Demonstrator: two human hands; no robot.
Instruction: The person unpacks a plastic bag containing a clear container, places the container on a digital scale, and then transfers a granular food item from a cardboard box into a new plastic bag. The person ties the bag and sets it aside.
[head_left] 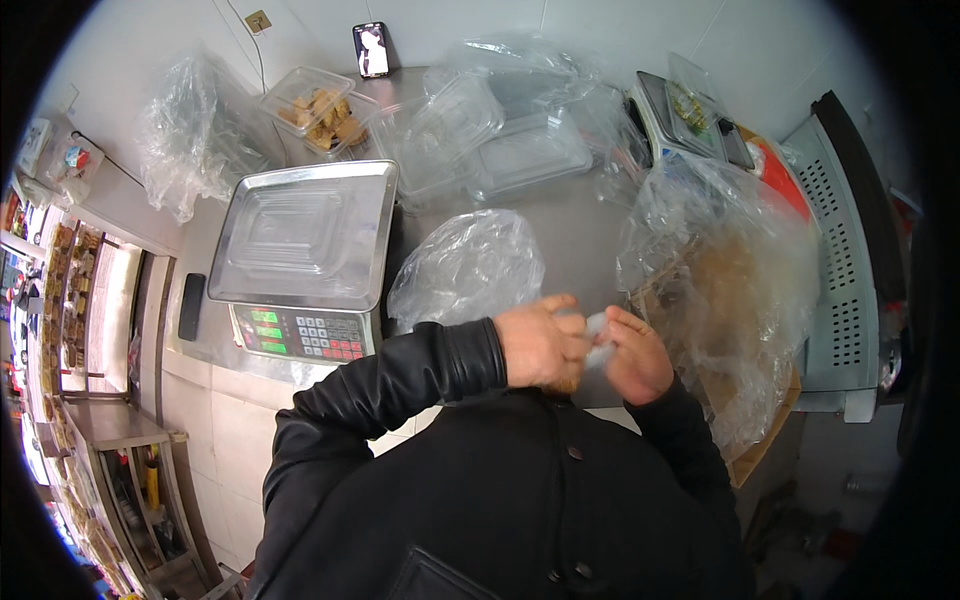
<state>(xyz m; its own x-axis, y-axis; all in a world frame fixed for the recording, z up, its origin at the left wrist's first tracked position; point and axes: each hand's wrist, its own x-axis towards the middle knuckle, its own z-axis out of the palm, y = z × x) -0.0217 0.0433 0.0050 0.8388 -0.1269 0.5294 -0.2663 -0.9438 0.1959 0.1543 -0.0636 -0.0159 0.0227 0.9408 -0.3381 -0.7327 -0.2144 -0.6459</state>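
My left hand [540,343] is closed, its fingers curled round a piece of thin clear plastic film [597,327] near my chest. From the other side my right hand [640,362] pinches the same film between thumb and fingers. A small brown patch shows under my left hand; I cannot make out what it is. Just beyond my left hand a crumpled clear plastic bag [470,262] lies on the metal table [578,235]. To the left a clear plastic container [285,238] rests on the steel pan of a digital scale [305,334].
At the back are brown food pieces [330,120] in clear tubs, stacked clear containers [530,150] and a propped phone [371,50]. On the right stand a plastic-lined cardboard box [725,290] and another scale [690,115]. A dark slab [193,307] lies left of the near scale.
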